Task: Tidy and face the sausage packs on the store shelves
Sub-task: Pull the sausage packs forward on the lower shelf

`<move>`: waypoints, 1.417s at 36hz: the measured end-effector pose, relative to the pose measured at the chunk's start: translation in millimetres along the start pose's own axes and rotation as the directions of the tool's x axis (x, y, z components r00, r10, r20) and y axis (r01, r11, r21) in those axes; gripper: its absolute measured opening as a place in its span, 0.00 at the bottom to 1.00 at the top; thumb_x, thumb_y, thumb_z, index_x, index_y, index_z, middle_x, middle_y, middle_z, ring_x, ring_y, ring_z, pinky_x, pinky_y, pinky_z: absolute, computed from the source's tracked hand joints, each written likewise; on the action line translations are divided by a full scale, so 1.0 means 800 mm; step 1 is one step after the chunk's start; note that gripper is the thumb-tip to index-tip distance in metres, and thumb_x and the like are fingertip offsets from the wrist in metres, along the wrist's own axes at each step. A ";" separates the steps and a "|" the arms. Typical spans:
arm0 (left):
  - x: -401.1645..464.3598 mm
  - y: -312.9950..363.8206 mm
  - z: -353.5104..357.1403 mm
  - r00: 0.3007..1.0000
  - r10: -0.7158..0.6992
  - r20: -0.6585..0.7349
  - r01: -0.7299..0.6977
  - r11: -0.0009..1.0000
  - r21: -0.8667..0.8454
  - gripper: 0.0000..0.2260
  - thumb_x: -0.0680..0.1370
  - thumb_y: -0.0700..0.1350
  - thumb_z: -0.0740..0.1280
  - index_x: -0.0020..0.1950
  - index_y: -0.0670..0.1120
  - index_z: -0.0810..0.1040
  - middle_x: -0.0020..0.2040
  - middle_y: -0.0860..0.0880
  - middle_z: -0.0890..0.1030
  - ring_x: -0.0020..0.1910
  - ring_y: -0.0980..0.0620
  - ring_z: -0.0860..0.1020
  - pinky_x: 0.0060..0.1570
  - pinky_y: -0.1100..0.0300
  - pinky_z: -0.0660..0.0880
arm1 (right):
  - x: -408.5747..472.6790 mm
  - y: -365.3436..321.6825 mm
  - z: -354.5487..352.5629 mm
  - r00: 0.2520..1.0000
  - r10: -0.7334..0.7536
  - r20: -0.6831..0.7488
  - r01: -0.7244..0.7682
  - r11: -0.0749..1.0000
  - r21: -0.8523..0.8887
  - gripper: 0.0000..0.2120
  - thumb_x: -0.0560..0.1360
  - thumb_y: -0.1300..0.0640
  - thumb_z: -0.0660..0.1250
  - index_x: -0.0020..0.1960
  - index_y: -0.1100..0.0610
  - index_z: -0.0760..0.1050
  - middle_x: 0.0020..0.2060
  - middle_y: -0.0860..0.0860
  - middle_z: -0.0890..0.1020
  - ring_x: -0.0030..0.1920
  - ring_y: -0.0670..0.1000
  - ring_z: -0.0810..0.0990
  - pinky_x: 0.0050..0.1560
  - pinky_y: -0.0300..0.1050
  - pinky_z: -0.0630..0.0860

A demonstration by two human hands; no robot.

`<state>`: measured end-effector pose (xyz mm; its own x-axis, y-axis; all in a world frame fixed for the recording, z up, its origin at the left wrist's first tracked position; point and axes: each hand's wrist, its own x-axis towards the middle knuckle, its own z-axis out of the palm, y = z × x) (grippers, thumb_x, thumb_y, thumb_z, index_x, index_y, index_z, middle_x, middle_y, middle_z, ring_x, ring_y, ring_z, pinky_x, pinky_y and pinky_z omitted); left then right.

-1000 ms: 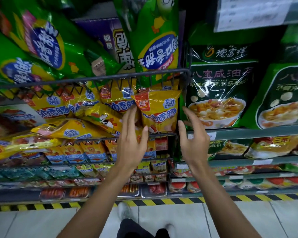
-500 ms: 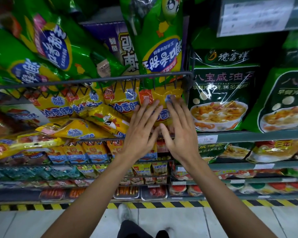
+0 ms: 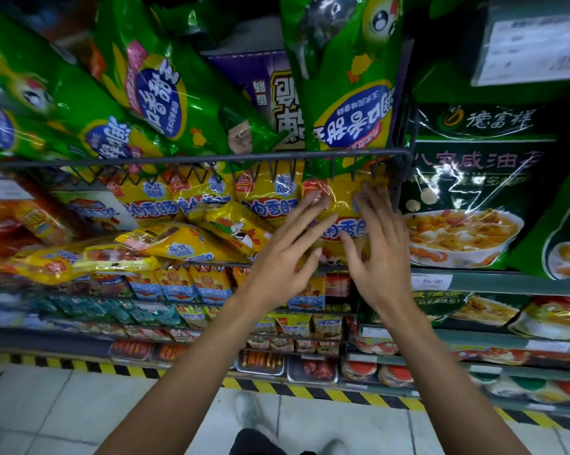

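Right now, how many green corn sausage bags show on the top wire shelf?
4: far left, left of centre, a low one between them, and above the hands. More may sit hidden behind.

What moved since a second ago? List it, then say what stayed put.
Both hands closed in on the upright yellow plastic sausage pack at the right end of the wire shelf. The left hand slid right onto its face; the right hand came in from the shelf edge to lie flat beside it. Neither grips. The tumbled yellow packs to the left and the green bags above stayed as they were.
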<state>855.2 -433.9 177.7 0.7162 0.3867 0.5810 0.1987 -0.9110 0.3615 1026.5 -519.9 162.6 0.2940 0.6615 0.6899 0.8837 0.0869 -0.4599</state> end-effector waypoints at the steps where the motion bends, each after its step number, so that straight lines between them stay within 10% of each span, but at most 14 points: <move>1: -0.010 0.000 -0.005 1.000 0.000 -0.015 0.000 1.000 0.009 0.24 0.84 0.36 0.66 0.80 0.42 0.67 0.83 0.46 0.62 0.84 0.43 0.55 0.82 0.49 0.56 | -0.002 -0.003 -0.002 1.000 -0.003 -0.026 0.003 1.000 0.017 0.24 0.83 0.55 0.67 0.76 0.59 0.69 0.78 0.53 0.68 0.80 0.51 0.60 0.78 0.60 0.61; 6: -0.069 -0.010 -0.025 0.992 -0.087 -0.090 0.094 0.993 0.076 0.21 0.83 0.35 0.67 0.76 0.42 0.73 0.79 0.45 0.69 0.80 0.44 0.64 0.80 0.48 0.60 | -0.022 -0.032 -0.004 0.993 -0.065 -0.098 0.076 0.991 0.111 0.22 0.80 0.61 0.70 0.73 0.63 0.72 0.73 0.55 0.74 0.77 0.54 0.68 0.77 0.54 0.63; 19: -0.140 -0.042 -0.064 0.916 -0.371 -0.153 0.358 0.927 -0.111 0.19 0.85 0.40 0.64 0.76 0.48 0.73 0.75 0.56 0.71 0.75 0.54 0.70 0.73 0.62 0.67 | -0.017 -0.129 0.070 0.931 0.086 0.356 -0.157 0.972 0.174 0.33 0.82 0.48 0.68 0.82 0.47 0.58 0.74 0.45 0.70 0.74 0.41 0.68 0.69 0.44 0.71; 29: -0.159 -0.063 -0.094 0.880 -0.469 0.077 0.472 0.846 -0.247 0.20 0.87 0.48 0.62 0.78 0.62 0.68 0.75 0.66 0.71 0.76 0.63 0.68 0.72 0.67 0.66 | 0.000 -0.137 0.115 0.947 0.270 0.172 -0.264 0.963 -0.060 0.25 0.77 0.53 0.75 0.73 0.54 0.76 0.65 0.53 0.82 0.64 0.55 0.81 0.56 0.54 0.82; 34: -0.157 -0.070 -0.105 0.865 -0.491 0.106 0.500 0.822 -0.274 0.22 0.86 0.49 0.62 0.78 0.68 0.65 0.72 0.69 0.73 0.70 0.63 0.74 0.68 0.60 0.75 | -0.010 -0.147 0.103 0.954 0.299 -0.026 -0.289 0.939 0.187 0.21 0.77 0.59 0.75 0.69 0.55 0.78 0.62 0.43 0.80 0.63 0.30 0.75 0.59 0.25 0.72; 38: -0.152 -0.066 -0.105 0.857 -0.513 0.056 0.505 0.813 -0.291 0.21 0.84 0.54 0.64 0.76 0.67 0.67 0.71 0.66 0.75 0.72 0.64 0.72 0.69 0.61 0.73 | -0.018 -0.161 0.080 0.908 0.387 -0.159 -0.329 0.895 0.300 0.18 0.76 0.59 0.77 0.64 0.60 0.81 0.57 0.48 0.85 0.59 0.44 0.82 0.60 0.35 0.76; 44: -0.146 -0.052 -0.102 0.832 -0.553 0.045 0.516 0.742 -0.428 0.27 0.80 0.58 0.69 0.76 0.72 0.65 0.72 0.70 0.72 0.71 0.64 0.73 0.68 0.63 0.71 | -0.032 -0.180 0.036 0.763 0.624 -0.166 -0.400 0.658 0.638 0.11 0.73 0.49 0.77 0.37 0.44 0.76 0.32 0.40 0.80 0.36 0.39 0.78 0.41 0.34 0.74; 51: -0.151 -0.037 -0.098 0.824 -0.560 0.088 0.437 0.529 -0.728 0.31 0.78 0.55 0.75 0.78 0.63 0.67 0.77 0.61 0.71 0.75 0.56 0.71 0.71 0.64 0.70 | -0.066 -0.177 0.028 0.583 0.813 0.020 -0.420 0.280 0.863 0.19 0.71 0.52 0.76 0.61 0.50 0.81 0.57 0.48 0.86 0.61 0.49 0.84 0.61 0.45 0.80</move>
<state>710.7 -442.8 153.9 0.5376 0.8161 0.2118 -0.0686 -0.2080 0.9757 878.0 -550.4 178.5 0.8818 0.4712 0.0168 -0.1909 0.3893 -0.9011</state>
